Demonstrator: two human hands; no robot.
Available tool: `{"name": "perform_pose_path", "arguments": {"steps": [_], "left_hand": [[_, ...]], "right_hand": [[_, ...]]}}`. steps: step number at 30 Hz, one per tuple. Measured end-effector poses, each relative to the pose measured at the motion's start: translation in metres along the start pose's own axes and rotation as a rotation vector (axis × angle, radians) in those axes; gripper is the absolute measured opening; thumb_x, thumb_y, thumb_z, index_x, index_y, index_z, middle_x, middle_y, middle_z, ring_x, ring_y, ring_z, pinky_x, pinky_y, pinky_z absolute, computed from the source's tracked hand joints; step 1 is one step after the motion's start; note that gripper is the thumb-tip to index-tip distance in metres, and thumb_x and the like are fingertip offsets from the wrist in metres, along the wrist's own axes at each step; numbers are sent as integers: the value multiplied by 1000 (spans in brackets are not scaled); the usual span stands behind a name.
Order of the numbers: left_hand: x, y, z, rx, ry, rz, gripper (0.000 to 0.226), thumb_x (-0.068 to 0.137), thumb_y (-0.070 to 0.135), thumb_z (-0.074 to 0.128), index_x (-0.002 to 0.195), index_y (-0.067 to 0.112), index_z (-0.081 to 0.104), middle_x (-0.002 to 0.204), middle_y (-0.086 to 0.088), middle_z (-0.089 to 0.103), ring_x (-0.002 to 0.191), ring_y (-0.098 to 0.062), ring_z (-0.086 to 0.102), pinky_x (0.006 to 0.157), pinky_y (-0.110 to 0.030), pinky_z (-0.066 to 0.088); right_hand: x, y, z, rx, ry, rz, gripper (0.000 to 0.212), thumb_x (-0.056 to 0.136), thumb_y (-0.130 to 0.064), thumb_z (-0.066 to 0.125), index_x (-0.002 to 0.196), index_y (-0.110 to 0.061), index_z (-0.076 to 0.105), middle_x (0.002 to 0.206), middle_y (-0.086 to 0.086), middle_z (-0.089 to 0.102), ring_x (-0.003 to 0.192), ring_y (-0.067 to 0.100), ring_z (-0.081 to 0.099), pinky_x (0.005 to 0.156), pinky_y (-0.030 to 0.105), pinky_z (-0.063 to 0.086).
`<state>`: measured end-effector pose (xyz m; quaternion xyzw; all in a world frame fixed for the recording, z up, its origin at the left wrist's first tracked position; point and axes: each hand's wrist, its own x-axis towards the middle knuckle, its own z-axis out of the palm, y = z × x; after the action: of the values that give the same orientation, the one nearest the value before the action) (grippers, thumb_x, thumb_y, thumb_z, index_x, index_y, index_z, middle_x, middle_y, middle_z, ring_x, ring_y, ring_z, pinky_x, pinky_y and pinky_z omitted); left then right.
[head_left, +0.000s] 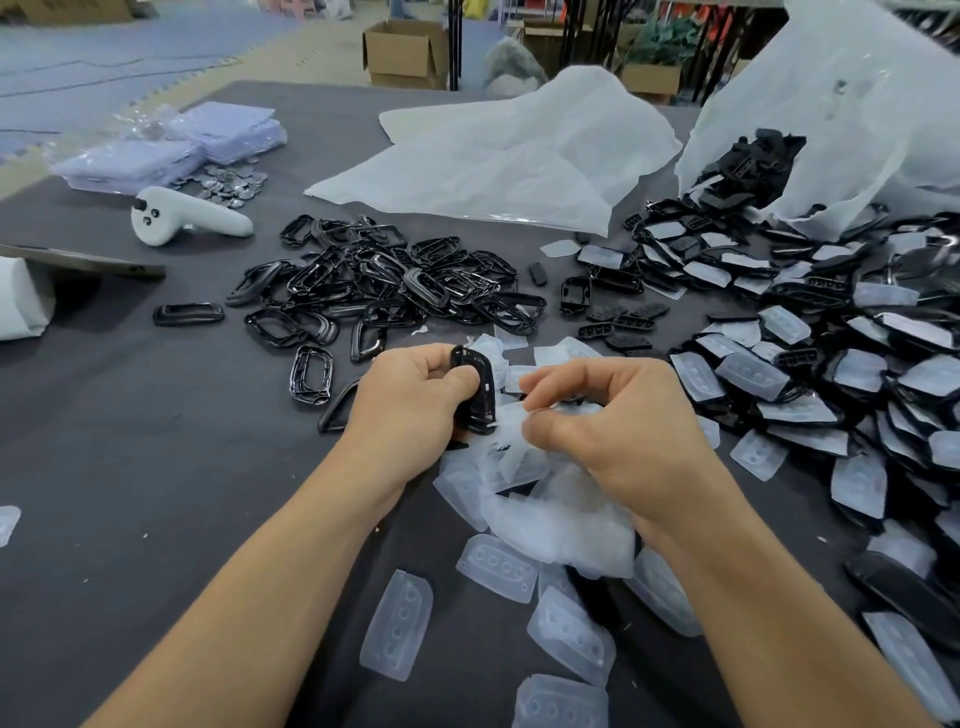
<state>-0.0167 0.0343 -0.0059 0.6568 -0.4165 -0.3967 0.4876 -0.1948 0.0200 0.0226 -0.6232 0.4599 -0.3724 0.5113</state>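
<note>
The left hand (415, 395) curls its fingers round the black shell (474, 387) at table centre, steadying it. Just right of the shell, the right hand (613, 431) pinches a translucent cover (511, 415) between thumb and forefinger, apparently to peel it away. Black frames (384, 280) are piled farther off.

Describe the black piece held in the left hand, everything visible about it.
The black key-fob shell is a glossy, hard-looking plastic frame, elongated with rounded ends and small white glints along its edge. It stands nearly upright, slightly tilted, above the pile of clear covers. The left hand grips it, thumb pressed across its front, fingers curled behind. The right hand pinches clear plastic just beside it; whether that touches the shell is blurred.
</note>
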Motion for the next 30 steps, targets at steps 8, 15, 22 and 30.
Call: {"name": "perform_pose_path", "arguments": {"steps": [8, 15, 22, 30], "left_hand": [[-2, 4, 0, -113, 52, -4, 31, 99, 10, 62, 78, 23, 79, 69, -2, 73, 56, -19, 69, 48, -34, 57], [-6, 9, 1, -124, 71, 72, 34, 99, 10, 62, 75, 28, 79, 66, 2, 73, 56, -12, 68, 52, -33, 60], [-7, 10, 0, -125, 75, 82, 36, 100, 10, 63, 74, 30, 79, 66, 4, 73, 58, -10, 66, 58, -33, 62], [-8, 9, 2, -75, 81, 82, 31, 98, 10, 63, 78, 27, 79, 66, 1, 73, 57, -12, 67, 65, -42, 62]], "right_hand": [[1, -10, -8, 571, -27, 87, 28, 55, -20, 88, 75, -14, 69, 73, 4, 68, 63, 14, 57, 60, 21, 48], [2, -8, -2, 416, -30, 150, 21, 92, 5, 66, 107, -9, 69, 78, 13, 73, 48, 13, 52, 42, 19, 36], [2, -9, -3, 394, 13, 95, 16, 82, -4, 79, 73, -18, 76, 65, 6, 62, 53, 12, 47, 48, 18, 38], [2, -8, -4, 354, 1, 118, 25, 88, 3, 62, 80, -13, 80, 52, 0, 48, 47, 10, 37, 44, 18, 28]]}}
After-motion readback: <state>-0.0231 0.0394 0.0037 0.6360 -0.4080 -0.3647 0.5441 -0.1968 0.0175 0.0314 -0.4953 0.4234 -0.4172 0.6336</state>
